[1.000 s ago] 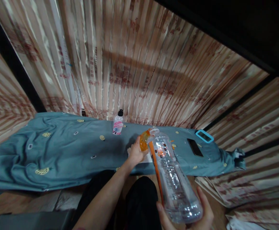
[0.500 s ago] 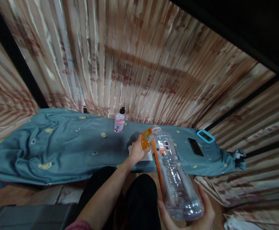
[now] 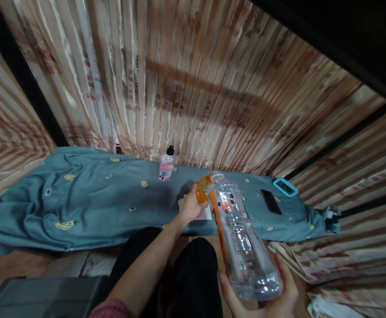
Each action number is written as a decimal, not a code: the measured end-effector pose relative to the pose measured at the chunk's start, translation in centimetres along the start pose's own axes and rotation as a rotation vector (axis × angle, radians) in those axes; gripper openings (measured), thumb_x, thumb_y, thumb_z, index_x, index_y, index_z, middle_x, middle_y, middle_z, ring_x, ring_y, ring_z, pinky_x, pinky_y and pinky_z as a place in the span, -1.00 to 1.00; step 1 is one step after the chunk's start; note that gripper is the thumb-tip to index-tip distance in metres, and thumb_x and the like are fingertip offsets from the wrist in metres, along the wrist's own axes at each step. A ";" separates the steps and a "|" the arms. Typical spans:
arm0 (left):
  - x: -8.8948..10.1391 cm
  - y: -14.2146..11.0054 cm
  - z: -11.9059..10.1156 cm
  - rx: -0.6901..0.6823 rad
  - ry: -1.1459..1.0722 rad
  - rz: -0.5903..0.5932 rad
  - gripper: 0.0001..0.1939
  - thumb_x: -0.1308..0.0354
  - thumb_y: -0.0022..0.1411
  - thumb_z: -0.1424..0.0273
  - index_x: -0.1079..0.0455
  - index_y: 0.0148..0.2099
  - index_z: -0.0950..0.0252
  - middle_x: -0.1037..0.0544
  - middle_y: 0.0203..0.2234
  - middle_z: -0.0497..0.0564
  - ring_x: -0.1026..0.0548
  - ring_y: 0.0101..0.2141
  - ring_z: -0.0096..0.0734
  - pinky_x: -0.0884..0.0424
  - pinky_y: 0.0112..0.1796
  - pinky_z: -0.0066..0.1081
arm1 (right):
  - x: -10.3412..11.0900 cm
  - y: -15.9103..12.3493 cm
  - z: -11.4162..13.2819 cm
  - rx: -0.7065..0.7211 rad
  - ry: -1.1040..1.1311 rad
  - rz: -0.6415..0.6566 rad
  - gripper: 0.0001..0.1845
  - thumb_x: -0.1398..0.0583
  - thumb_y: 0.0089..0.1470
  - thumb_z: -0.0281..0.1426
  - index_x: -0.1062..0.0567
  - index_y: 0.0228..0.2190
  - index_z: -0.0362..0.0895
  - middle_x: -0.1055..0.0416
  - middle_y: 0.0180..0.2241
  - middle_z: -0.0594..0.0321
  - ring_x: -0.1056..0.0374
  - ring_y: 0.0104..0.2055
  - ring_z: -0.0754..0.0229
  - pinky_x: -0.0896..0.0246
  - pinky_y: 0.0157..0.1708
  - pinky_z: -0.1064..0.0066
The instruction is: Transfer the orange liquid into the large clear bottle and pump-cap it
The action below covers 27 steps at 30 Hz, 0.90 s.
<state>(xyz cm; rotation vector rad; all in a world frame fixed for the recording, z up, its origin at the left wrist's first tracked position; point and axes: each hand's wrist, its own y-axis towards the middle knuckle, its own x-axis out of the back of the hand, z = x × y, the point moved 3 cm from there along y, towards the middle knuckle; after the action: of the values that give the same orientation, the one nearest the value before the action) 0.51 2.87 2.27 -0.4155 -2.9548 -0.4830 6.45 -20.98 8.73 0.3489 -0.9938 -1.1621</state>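
Observation:
My right hand [image 3: 262, 300] grips the base of a large clear plastic bottle [image 3: 242, 238] with an orange-edged label. The bottle is tilted, its open mouth pointing away from me and slightly left. Wrapped around a small orange translucent container [image 3: 203, 189] is my left hand [image 3: 190, 206], held right at the bottle's mouth. Whether the two rims touch, I cannot tell. Under my left hand, a white paper [image 3: 206, 214] lies on the cloth-covered table [image 3: 103, 194], partly hidden.
A small bottle with a black cap and pink label [image 3: 166, 165] stands toward the back. On the right lie a dark phone [image 3: 271, 202] and a blue-framed digital display [image 3: 284, 187]. Curtains [image 3: 186, 88] hang behind. A grey box [image 3: 47, 296] sits at lower left.
Both hands keep the bottle and the orange container in nearly the same pose. The view has shifted very slightly.

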 end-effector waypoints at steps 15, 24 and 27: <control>0.1 0.0 0.0 0.030 -0.025 0.000 -0.45 -0.25 -0.04 0.55 -0.25 0.02 0.19 -0.53 -0.15 -0.03 -0.51 -0.15 -0.29 -0.43 -0.04 -0.25 | 0.0 0.1 -0.1 0.044 0.021 0.009 0.22 -0.39 -0.29 0.08 -0.15 0.24 -0.32 -0.34 0.03 -0.19 -0.43 -0.10 -0.18 -0.44 -0.23 0.01; 0.2 0.0 -0.2 0.028 -0.031 0.004 -0.48 -0.26 -0.04 0.55 -0.26 0.00 0.24 -0.51 -0.14 0.02 -0.51 -0.16 -0.28 -0.43 -0.06 -0.26 | 0.1 0.3 0.4 -0.009 0.026 0.013 0.21 -0.39 -0.30 0.09 -0.19 0.21 -0.39 -0.37 0.00 -0.25 -0.46 -0.14 -0.14 -0.46 -0.24 0.09; 0.1 0.0 -0.1 0.042 -0.031 0.014 -0.49 -0.26 -0.03 0.53 -0.26 0.00 0.23 -0.52 -0.16 0.01 -0.51 -0.18 -0.27 -0.43 -0.07 -0.25 | 0.1 0.3 0.2 0.031 0.046 0.019 0.21 -0.39 -0.28 0.06 -0.15 0.24 -0.36 -0.34 0.02 -0.24 -0.45 -0.16 -0.14 -0.45 -0.27 0.07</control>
<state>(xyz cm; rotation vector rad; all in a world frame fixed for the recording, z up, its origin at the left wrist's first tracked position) 0.38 2.84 2.40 -0.4435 -2.9839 -0.4162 6.48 -20.86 9.11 0.3888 -0.9736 -1.1175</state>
